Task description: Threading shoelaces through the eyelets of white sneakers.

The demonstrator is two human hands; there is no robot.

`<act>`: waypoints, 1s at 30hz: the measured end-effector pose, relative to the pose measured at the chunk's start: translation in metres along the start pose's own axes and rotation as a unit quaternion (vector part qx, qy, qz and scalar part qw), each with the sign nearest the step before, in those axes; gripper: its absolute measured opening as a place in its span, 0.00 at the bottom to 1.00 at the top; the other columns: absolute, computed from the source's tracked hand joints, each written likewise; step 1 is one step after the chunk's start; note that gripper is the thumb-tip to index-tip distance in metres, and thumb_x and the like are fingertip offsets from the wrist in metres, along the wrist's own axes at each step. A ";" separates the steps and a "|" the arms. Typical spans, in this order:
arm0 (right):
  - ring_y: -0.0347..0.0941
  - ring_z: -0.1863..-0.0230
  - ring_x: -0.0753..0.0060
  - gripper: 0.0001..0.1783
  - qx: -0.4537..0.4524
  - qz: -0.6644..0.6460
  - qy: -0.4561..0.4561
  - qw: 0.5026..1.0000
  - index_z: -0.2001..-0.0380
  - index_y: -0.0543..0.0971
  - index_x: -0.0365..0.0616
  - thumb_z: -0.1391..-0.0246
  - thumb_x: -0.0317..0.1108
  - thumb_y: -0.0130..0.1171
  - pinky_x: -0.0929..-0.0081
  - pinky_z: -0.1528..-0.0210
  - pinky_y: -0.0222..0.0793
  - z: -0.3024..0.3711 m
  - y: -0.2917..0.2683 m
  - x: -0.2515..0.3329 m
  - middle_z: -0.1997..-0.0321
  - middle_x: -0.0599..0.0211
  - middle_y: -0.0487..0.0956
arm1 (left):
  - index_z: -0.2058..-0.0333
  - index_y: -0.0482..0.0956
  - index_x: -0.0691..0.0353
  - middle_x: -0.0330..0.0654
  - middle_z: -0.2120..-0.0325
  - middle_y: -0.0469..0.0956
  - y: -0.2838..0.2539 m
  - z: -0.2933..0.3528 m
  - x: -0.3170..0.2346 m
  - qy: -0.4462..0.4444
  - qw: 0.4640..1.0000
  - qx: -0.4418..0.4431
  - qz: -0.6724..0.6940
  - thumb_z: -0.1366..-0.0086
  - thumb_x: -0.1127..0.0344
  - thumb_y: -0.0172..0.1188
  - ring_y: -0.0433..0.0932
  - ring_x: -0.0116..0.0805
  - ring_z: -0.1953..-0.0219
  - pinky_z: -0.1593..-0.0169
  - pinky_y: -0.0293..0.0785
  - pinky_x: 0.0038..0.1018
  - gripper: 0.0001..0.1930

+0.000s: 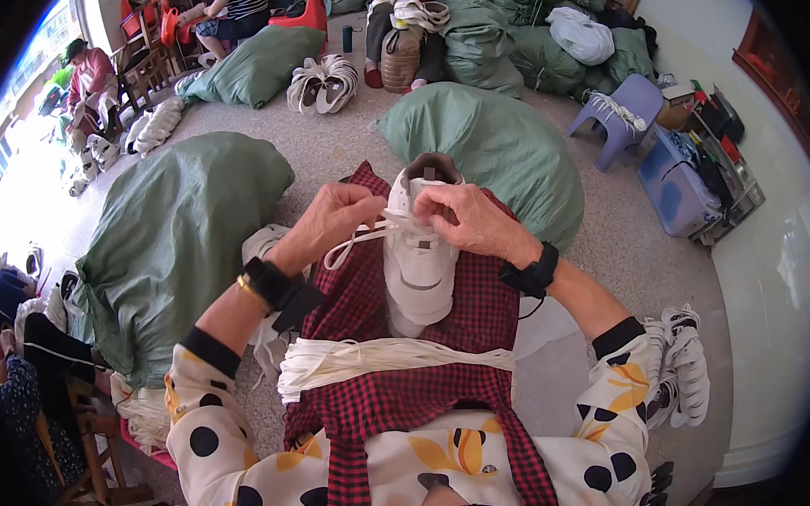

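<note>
1. The white shoe (420, 280) sits upright on the person's lap, over the red-and-black checked apron (348, 302), with the two hands meeting above its lacing.
2. The left hand (334, 218) is just to the left of the shoe's lacing, thumb and forefinger drawn together on a white lace (336, 257); part of that lace hangs in a loop below the hand, beside the shoe.
3. The right hand (475, 220) reaches in from the other side, its fingers bent and narrow, the tips right over the lacing and touching there. I cannot tell whether they pinch a lace or only press on it.
4. Those fingertips and the lace ends cover the middle of the lacing, so I can't make out any knot. The sole is out of my sight, and the pale piece (407, 324) just under the toe is too hidden to identify.
5. The toe points back at the person's body and the brown-lined opening faces away. The long axis runs nearly straight out from the body, its far end leaning slightly right.
6. Nearer the body, a bundle of white laces (397, 357) lies crosswise over the apron, roughly square to the shoe.
7. Beyond the knees, green sacks (486, 143) rest on the floor (326, 147).
</note>
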State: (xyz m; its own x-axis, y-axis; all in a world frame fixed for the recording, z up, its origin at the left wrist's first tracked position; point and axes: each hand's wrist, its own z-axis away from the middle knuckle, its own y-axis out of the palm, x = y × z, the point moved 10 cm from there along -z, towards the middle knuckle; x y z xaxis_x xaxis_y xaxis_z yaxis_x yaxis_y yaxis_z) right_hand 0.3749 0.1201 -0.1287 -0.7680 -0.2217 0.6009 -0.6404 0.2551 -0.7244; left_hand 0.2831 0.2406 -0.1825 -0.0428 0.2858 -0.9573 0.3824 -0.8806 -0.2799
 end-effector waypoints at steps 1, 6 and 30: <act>0.77 0.70 0.71 0.09 0.005 -0.007 -0.001 1.000 0.65 0.74 0.36 0.52 0.18 0.52 0.73 0.64 0.72 0.001 0.000 -0.001 0.71 0.62 0.79 | 0.77 0.79 0.67 0.31 0.85 0.69 0.000 -0.004 0.002 -0.011 1.000 -0.001 -0.003 0.34 0.59 0.60 0.65 0.16 0.79 0.76 0.62 0.24 0.17; 0.77 0.68 0.68 0.11 0.016 0.024 -0.018 0.999 0.66 0.75 0.38 0.54 0.18 0.51 0.71 0.63 0.73 0.007 0.007 -0.001 0.70 0.62 0.77 | 0.78 0.82 0.63 0.27 0.87 0.70 0.003 0.001 -0.008 0.018 0.997 0.038 -0.060 0.32 0.55 0.61 0.63 0.16 0.84 0.80 0.58 0.21 0.19; 0.76 0.68 0.60 0.08 0.010 0.146 -0.062 0.987 0.76 0.80 0.41 0.46 0.33 0.60 0.61 0.64 0.71 -0.026 0.033 0.002 0.76 0.65 0.74 | 0.74 0.81 0.65 0.38 0.63 0.73 -0.067 0.070 0.006 0.003 0.982 0.084 0.168 0.32 0.57 0.59 0.70 0.27 0.59 0.52 0.64 0.23 0.17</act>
State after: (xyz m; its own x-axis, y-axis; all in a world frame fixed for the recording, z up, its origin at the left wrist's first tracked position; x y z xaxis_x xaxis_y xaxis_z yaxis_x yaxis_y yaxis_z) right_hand 0.3522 0.1526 -0.1432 -0.9120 -0.2559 0.3205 -0.3910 0.3066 -0.8678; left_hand 0.1924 0.2750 -0.1748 0.0655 -0.0292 -0.9974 0.2163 -0.9754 0.0428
